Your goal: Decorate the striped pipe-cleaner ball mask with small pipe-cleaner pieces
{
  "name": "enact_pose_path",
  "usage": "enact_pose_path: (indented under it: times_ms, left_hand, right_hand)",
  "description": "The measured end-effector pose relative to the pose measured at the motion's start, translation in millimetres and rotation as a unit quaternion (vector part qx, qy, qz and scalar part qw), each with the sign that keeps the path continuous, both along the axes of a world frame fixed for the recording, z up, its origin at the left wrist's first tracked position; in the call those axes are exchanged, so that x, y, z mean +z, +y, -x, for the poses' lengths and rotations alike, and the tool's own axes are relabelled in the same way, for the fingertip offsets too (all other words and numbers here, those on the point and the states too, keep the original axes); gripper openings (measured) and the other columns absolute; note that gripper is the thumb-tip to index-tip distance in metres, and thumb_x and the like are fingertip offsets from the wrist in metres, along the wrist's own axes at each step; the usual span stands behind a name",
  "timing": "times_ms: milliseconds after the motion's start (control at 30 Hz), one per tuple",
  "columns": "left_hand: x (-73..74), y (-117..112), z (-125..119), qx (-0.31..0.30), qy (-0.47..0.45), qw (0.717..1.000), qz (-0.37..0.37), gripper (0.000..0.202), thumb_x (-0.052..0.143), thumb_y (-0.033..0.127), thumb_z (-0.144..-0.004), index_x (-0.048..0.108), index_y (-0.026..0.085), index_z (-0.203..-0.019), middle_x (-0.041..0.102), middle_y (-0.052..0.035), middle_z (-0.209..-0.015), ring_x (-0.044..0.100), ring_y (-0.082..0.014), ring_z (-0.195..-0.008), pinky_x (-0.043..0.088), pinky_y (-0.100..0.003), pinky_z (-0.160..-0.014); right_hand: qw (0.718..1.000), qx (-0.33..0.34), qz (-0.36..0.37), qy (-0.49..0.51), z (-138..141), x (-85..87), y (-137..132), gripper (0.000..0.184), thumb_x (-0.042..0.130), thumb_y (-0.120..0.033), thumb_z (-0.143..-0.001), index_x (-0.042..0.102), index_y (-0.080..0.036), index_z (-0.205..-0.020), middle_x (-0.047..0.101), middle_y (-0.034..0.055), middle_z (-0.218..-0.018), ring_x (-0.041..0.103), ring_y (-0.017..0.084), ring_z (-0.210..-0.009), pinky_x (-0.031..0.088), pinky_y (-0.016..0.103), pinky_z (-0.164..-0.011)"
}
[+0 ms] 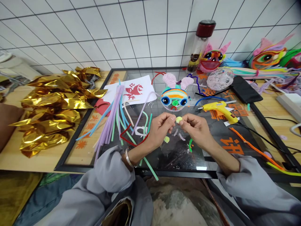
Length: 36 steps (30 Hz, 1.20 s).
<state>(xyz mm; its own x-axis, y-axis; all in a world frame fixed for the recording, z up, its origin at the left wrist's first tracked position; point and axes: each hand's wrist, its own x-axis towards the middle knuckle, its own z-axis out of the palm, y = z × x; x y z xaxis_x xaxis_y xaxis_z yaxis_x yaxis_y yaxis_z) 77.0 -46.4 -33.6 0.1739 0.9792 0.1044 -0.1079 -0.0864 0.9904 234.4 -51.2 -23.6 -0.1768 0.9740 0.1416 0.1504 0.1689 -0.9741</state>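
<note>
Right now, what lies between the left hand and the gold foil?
In the head view, mainly the lilac pipe-cleaner bundle, with light blue ones on its foil side and a dark red one nearer the left hand.

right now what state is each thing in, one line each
yellow piece: held between left hand and right hand
second yellow piece: lying loose
glue gun: on its side; hot or cold, cannot tell
bottle: upright, lid on
toy head: ears and eyes attached
gold foil: crumpled
white paper: flat
lilac stems: bunched

A small, rounded, pale yellow-green piece [179, 120] sits pinched aloft between the fingers [188, 124].
</note>
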Motion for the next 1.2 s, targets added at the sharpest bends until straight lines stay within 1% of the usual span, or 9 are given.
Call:
enact_pose_path:
  times_ms: [333, 533, 667, 800, 900, 967, 1033, 1133, 1200]
  left_hand:
    - [1.2, -3.4, -1.2, -0.004, 0.021, 1.000, -0.003, 0.026, 0.059, 0.039, -0.085, 0.055, 0.015, -0.074, 0.044, 0.0061, -0.053, 0.038, -0.0049, -0.046, 0.030, -0.019, -0.046]
    - [-2.7, -4.1, -1.3, 0.039, 0.017, 0.999, -0.032, 0.029, 0.061, 0.042, -0.084, 0.056, 0.015, -0.073, 0.046, 0.0054, -0.056, 0.039, -0.0054, -0.049, 0.032, -0.019, -0.048]
    - [-1.9, -5.6, -1.5, 0.031, 0.033, 0.999, -0.031, 0.030, 0.060, 0.043, -0.085, 0.056, 0.016, -0.072, 0.048, 0.0048, -0.057, 0.041, -0.0063, -0.050, 0.034, -0.020, -0.050]
    - [-2.7, -5.6, -1.3, 0.002, 0.033, 0.999, -0.032, 0.028, 0.059, 0.042, -0.086, 0.057, 0.016, -0.077, 0.050, 0.0042, -0.060, 0.046, -0.0073, -0.053, 0.038, -0.021, -0.054]
    - [-4.7, -3.5, -0.8, -0.004, 0.030, 0.999, -0.026, 0.024, 0.063, 0.039, -0.084, 0.058, 0.016, -0.079, 0.052, 0.0041, -0.061, 0.049, -0.0071, -0.054, 0.041, -0.020, -0.055]
    - [-5.6, -1.3, -0.4, -0.003, 0.010, 1.000, -0.006, 0.024, 0.062, 0.039, -0.084, 0.057, 0.016, -0.081, 0.057, 0.0028, -0.066, 0.051, -0.0073, -0.055, 0.042, -0.020, -0.054]
    - [-5.3, 0.5, 0.0, -0.003, -0.014, 1.000, 0.010, 0.026, 0.060, 0.041, -0.085, 0.055, 0.016, -0.082, 0.059, 0.0015, -0.070, 0.052, -0.0077, -0.055, 0.044, -0.020, -0.053]
    - [-2.3, 1.3, 0.5, -0.001, -0.023, 1.000, 0.001, 0.027, 0.056, 0.042, -0.087, 0.051, 0.017, -0.078, 0.057, 0.0027, -0.067, 0.052, -0.0071, -0.054, 0.044, -0.020, -0.051]
    - [0.1, 1.4, 0.6, 0.004, -0.019, 0.999, -0.025, 0.026, 0.054, 0.040, -0.089, 0.049, 0.017, -0.077, 0.053, 0.0042, -0.064, 0.049, -0.0058, -0.052, 0.042, -0.019, -0.050]
  right_hand:
    - [0.999, 0.020, 0.029, 0.022, 2.7, 1.5, -1.4, 0.033, 0.062, -0.043, -0.082, 0.053, -0.017, -0.063, 0.039, -0.0059, -0.054, 0.032, 0.007, -0.051, 0.025, 0.022, -0.048]
    - [0.999, 0.021, 0.027, 0.029, 2.5, 5.6, -0.9, 0.033, 0.063, -0.051, -0.080, 0.057, -0.018, -0.075, 0.046, -0.0037, -0.062, 0.040, 0.010, -0.058, 0.033, 0.024, -0.054]
    - [0.999, 0.003, 0.015, 0.033, 2.7, 4.2, 0.1, 0.038, 0.065, -0.054, -0.076, 0.054, -0.018, -0.069, 0.043, -0.0044, -0.060, 0.039, 0.009, -0.056, 0.033, 0.024, -0.053]
    - [1.000, 0.016, -0.009, 0.005, 1.7, 5.9, -0.3, 0.037, 0.061, -0.052, -0.080, 0.055, -0.017, -0.069, 0.045, -0.0041, -0.059, 0.040, 0.009, -0.055, 0.034, 0.023, -0.052]
    - [0.994, 0.038, -0.068, -0.082, -10.3, 12.0, 3.7, 0.031, 0.053, -0.045, -0.087, 0.058, -0.018, -0.073, 0.055, -0.0011, -0.064, 0.049, 0.012, -0.059, 0.037, 0.024, -0.056]
    - [0.975, -0.025, -0.147, -0.165, -28.8, 15.9, 11.5, 0.026, 0.049, -0.040, -0.090, 0.061, -0.019, -0.082, 0.063, 0.0030, -0.077, 0.056, 0.015, -0.072, 0.042, 0.027, -0.067]
    - [0.926, -0.189, -0.208, -0.253, -54.5, 17.3, 22.3, 0.025, 0.046, -0.038, -0.091, 0.062, -0.019, -0.086, 0.066, 0.0068, -0.086, 0.058, 0.019, -0.080, 0.042, 0.031, -0.075]
    - [0.835, -0.337, -0.165, -0.402, -92.6, 14.6, 37.1, 0.027, 0.045, -0.035, -0.089, 0.064, -0.016, -0.094, 0.066, 0.0121, -0.089, 0.059, 0.023, -0.082, 0.041, 0.035, -0.074]
    - [0.772, -0.346, -0.088, -0.526, -107.1, 12.4, 41.2, 0.033, 0.051, -0.037, -0.085, 0.064, -0.011, -0.099, 0.066, 0.0186, -0.094, 0.060, 0.029, -0.087, 0.040, 0.038, -0.072]
